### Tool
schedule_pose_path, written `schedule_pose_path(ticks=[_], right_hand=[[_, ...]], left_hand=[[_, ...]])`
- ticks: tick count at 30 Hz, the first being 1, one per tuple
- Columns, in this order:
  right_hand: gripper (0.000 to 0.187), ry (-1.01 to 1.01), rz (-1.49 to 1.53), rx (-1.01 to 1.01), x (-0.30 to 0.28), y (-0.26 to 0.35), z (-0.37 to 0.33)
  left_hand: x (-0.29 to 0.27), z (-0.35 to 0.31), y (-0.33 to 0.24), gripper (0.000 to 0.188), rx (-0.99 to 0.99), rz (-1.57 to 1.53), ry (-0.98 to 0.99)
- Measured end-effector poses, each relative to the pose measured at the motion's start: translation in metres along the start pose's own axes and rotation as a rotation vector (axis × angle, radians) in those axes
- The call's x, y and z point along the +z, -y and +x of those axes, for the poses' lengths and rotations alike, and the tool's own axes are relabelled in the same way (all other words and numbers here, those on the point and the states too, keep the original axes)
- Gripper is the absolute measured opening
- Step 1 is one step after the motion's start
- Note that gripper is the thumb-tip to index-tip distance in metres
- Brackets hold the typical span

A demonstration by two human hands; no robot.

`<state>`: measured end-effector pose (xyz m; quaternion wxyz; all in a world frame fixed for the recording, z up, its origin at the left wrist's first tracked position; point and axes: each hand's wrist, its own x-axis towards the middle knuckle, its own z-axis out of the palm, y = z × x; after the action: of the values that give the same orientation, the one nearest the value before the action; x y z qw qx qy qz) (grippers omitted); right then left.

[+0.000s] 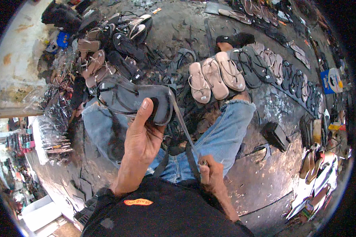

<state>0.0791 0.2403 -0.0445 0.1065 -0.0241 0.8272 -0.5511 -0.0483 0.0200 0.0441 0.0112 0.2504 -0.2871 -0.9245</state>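
Note:
My left hand (140, 138) is closed on a black thong sandal (122, 98), its thumb pressed across the sole near one end. From that end of the sandal's edge runs a thin, dark, glossy strip (182, 118), slanting down toward my lap. The strip's lower end is pinched in my right hand (211, 173), just above my right thigh. A small shiny spot shows at those fingertips; I cannot make out what it is. My knees, in ripped blue jeans (227, 130), are spread on either side.
Three beige sandals (214, 79) lie beyond my right knee, with a row of dark sandals (292, 81) curving off to the right. A pile of sandals (124, 43) is at upper left. Dark scraps (178, 37) litter the floor, and a black block (275, 135) sits at right.

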Motion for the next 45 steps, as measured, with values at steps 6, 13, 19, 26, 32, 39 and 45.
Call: schedule_pose_path(ticks=[6, 13, 19, 26, 32, 39, 45], right_hand=[[0.039, 0.109, -0.202, 0.066, -0.028, -0.005, 0.027], [0.04, 0.315, -0.247, -0.028, -0.043, 0.028, 0.08], [0.031, 0.026, 0.522, 0.149, 0.04, -0.005, 0.106], [0.042, -0.776, 0.515, 0.33, -0.086, -0.055, 0.06], [0.036, -1.203, 0.797, 0.187, -0.201, -0.133, 0.005], [0.033, -1.285, 0.389, 0.435, -0.21, -0.291, -0.015], [0.036, -1.367, 0.333, 0.681, -0.152, -0.29, -0.096]], left_hand=[[-0.024, -0.011, 0.011, 0.03, -0.032, 0.25, 0.007], [-0.05, -0.022, -0.001, 0.048, -0.104, 0.384, -0.04], [-0.058, -0.031, -0.021, 0.062, -0.144, 0.783, -0.04], [-0.063, 0.186, -0.16, 0.042, 0.389, 0.21, 0.278], [-0.112, 0.238, 0.058, 0.07, 0.063, 0.785, 0.105], [-0.088, 0.204, 0.206, 0.079, -0.462, 0.996, 0.099], [-0.092, 0.23, 0.194, 0.07, -0.137, 0.797, 0.076]])
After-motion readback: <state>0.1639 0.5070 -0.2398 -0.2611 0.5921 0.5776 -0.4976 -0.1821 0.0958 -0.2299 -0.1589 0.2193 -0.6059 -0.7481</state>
